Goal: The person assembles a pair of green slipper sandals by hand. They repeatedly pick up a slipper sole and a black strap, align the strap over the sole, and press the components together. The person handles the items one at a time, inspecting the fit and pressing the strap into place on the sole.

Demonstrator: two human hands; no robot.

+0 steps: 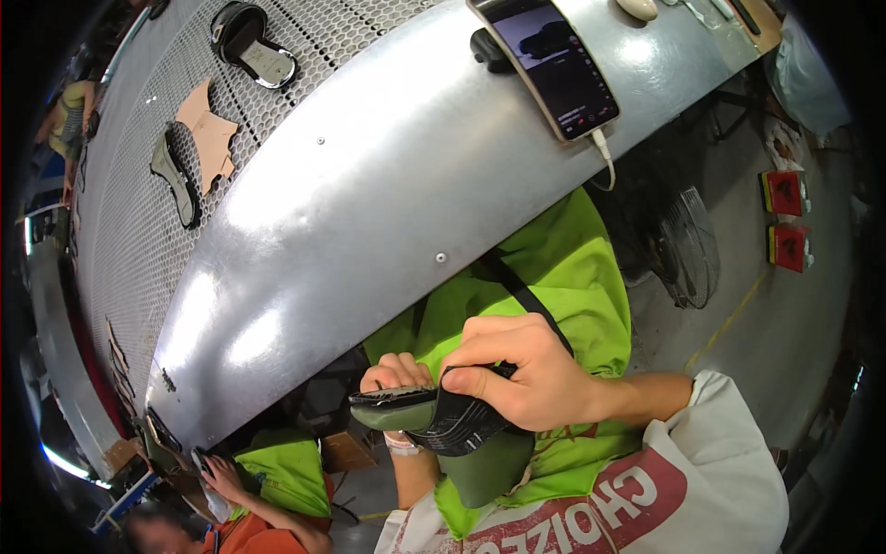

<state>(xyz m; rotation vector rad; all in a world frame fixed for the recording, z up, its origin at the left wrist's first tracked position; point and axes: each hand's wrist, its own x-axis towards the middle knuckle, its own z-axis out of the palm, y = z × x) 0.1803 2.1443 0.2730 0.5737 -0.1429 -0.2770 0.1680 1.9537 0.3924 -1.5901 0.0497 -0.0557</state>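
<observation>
In front of my lap, a green shoe last [491,466] with a black sole edge is held tilted between my two hands. A wide black strap [466,427] wraps across the last. My left hand [397,372] is curled round the far side of the toe end, its fingers partly hidden behind the last. My right hand [521,369] is closed, with the thumb and fingers pinching the strap near its upper end. A bright green apron [581,277] lies behind the hands.
A metal bench [369,203] curves ahead, bearing a charging phone [558,69]. On the perforated belt [138,157] lie a black shoe [251,46], a grey-topped sole [175,180] and tan sheet pieces [209,134]. A co-worker's hand [221,480] works at lower left. A fan [688,245] stands right.
</observation>
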